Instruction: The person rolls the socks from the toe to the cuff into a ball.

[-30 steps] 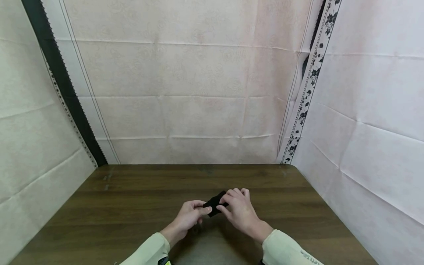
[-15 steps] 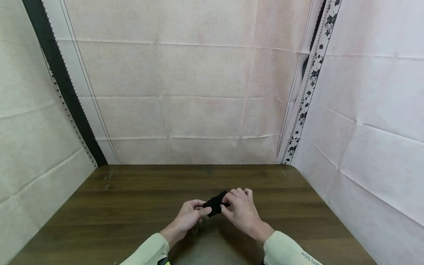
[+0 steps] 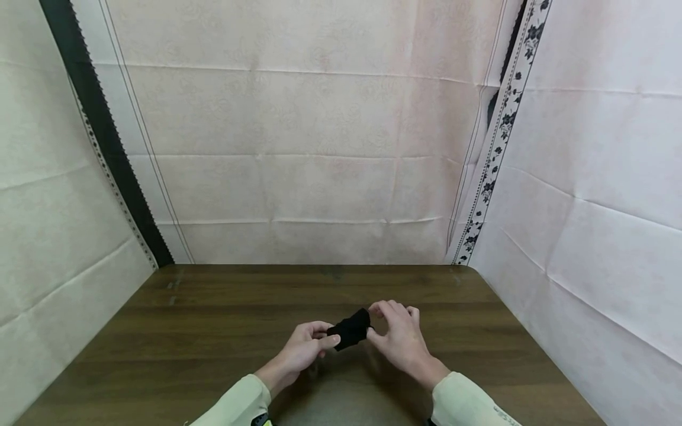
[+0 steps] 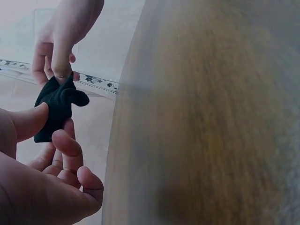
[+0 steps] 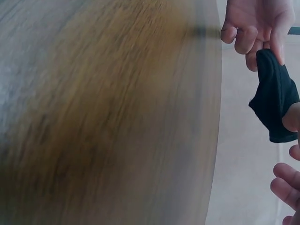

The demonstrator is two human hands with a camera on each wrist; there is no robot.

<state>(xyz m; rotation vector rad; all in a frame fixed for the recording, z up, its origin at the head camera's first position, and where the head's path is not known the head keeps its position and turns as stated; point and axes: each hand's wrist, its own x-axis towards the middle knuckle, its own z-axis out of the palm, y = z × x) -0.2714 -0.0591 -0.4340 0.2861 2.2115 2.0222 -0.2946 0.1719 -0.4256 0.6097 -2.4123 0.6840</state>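
Note:
Between the two hands, above the table, is a small folded black sock (image 3: 350, 329) of soft knit, with ribbing visible in the left wrist view. My left hand (image 3: 302, 349) pinches its left end, thumb on top and fingers beneath. At the other end is my right hand (image 3: 401, 334), its thumb and index finger curled at the sock's right edge. In the left wrist view, a rounded flap of the sock (image 4: 58, 105) sticks out to one side. The right wrist view shows the right thumb (image 5: 291, 117) pressed against the cloth; the other right fingers stay off it.
A brown wood-grain table (image 3: 240, 307) lies beneath the hands. Pale creased cloth hangs behind it (image 3: 319, 189) and along both sides. A dark strip (image 3: 114, 148) runs down the back left corner, and a floral border (image 3: 501, 136) down the right one.
My right hand has shifted a little to the right, with its index finger lifting away from the thumb. More of the sock shows now. The left hand has stayed nearly still.

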